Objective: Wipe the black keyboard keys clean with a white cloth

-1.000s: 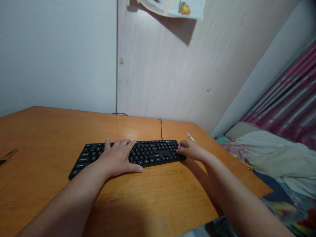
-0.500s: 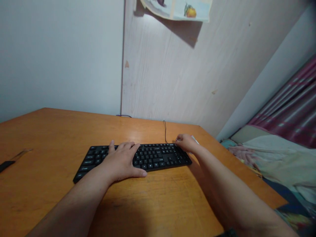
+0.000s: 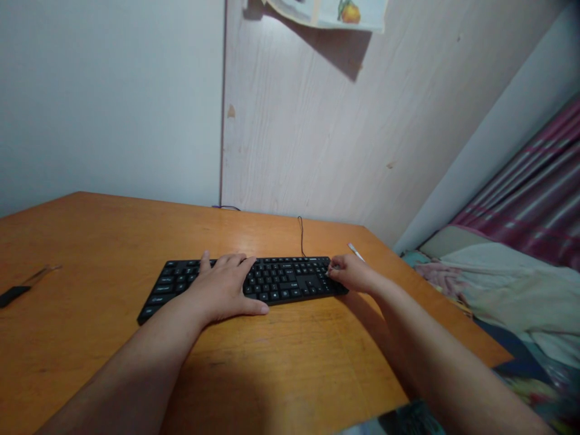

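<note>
A black keyboard (image 3: 278, 281) lies across the wooden desk, its thin cable (image 3: 301, 235) running toward the wall. My left hand (image 3: 222, 287) rests over the keyboard's left half with fingers spread and the thumb along its front edge; it covers some of the keys. Over the number keys at the right end is my right hand (image 3: 351, 272), its fingers pinched together. Something small and pale seems to show at the fingertips, too small to name. Just behind this hand lies a slim white strip (image 3: 356, 251) on the desk.
At the left of the desk (image 3: 113, 235) lies a small black object with a thin cord (image 3: 16, 295). A dark cable (image 3: 226, 208) lies by the wall. A paper with fruit pictures (image 3: 335, 13) hangs above. Bedding (image 3: 493, 278) is beyond the desk's right edge.
My right hand has moved from the keyboard's top right edge down toward me, over the number keys, still pinched. More of the white strip shows. My left hand stays spread on the keyboard.
</note>
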`<act>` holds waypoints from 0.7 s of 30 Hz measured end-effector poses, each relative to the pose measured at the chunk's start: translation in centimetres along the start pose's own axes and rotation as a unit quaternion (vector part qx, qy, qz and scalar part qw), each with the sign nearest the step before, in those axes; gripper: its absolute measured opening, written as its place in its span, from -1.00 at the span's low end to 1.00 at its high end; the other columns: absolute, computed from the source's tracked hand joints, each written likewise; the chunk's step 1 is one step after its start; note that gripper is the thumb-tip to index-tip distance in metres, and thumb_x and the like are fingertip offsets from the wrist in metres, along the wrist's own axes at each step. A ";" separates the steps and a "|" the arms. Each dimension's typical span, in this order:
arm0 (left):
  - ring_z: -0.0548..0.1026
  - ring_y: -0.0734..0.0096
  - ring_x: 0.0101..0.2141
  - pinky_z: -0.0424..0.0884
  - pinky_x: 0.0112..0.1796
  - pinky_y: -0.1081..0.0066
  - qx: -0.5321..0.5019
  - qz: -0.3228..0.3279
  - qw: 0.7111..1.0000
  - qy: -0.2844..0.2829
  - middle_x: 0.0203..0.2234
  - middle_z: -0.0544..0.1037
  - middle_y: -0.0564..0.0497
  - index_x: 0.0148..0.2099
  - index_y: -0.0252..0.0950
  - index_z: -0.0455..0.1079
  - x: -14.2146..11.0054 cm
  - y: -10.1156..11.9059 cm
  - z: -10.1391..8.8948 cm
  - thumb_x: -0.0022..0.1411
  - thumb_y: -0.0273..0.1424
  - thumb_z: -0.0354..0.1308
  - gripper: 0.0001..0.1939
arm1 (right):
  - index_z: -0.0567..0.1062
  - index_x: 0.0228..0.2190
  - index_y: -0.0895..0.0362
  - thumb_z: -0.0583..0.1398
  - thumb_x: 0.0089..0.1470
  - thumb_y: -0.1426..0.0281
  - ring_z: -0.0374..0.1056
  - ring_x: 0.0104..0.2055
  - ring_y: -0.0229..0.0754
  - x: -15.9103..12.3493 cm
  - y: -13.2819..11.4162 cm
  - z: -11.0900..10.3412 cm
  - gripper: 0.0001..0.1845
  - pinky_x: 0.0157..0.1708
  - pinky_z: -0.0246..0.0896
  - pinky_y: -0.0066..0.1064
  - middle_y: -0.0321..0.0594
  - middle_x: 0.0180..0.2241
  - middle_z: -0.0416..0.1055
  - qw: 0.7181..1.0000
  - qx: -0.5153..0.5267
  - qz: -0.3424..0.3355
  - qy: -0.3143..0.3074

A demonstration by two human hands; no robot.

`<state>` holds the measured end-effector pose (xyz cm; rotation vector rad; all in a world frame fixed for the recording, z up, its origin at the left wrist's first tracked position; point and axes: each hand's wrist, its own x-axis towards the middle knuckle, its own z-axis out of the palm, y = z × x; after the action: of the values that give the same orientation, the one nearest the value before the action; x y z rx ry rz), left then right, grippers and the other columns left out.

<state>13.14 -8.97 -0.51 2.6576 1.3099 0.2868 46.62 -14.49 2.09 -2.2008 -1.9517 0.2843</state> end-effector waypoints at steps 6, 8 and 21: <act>0.04 -0.29 0.26 -0.50 0.15 -0.32 0.005 -0.001 1.000 -0.002 0.31 0.12 -0.30 0.37 -0.20 0.07 0.0 0.1 -0.2 -0.22 0.36 0.08 0.20 | 0.50 -0.44 0.14 0.17 -0.06 0.44 0.28 -0.45 -0.25 -3.0 0.3 0.1 -0.90 -0.47 0.01 -0.47 -0.29 -0.52 0.43 0.999 0.023 -0.014 -0.022; 0.04 -0.29 0.26 -0.50 0.15 -0.31 0.005 -0.003 1.000 -0.002 0.31 0.13 -0.29 0.37 -0.20 0.08 0.0 0.2 -0.2 -0.22 0.35 0.09 0.20 | 0.49 -0.45 0.14 0.16 -0.05 0.44 0.27 -0.45 -0.25 -3.7 0.4 -0.2 -0.91 -0.46 0.01 -0.47 -0.31 -0.52 0.42 0.999 0.030 -0.022 -0.033; 0.03 -0.31 0.27 -0.46 0.16 -0.30 0.006 -0.005 1.000 0.003 0.31 0.13 -0.27 0.37 -0.17 0.07 0.1 0.0 0.0 -0.21 0.34 0.09 0.18 | 0.49 -0.44 0.15 0.17 -0.09 0.46 0.29 -0.42 -0.24 -2.8 2.2 -0.9 -0.90 -0.44 0.05 -0.47 -0.28 -0.49 0.43 0.999 0.031 0.001 -0.033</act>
<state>13.18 -8.86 -0.48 2.6617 1.3312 0.2866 48.61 -17.51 2.41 -2.1812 -1.9472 0.4182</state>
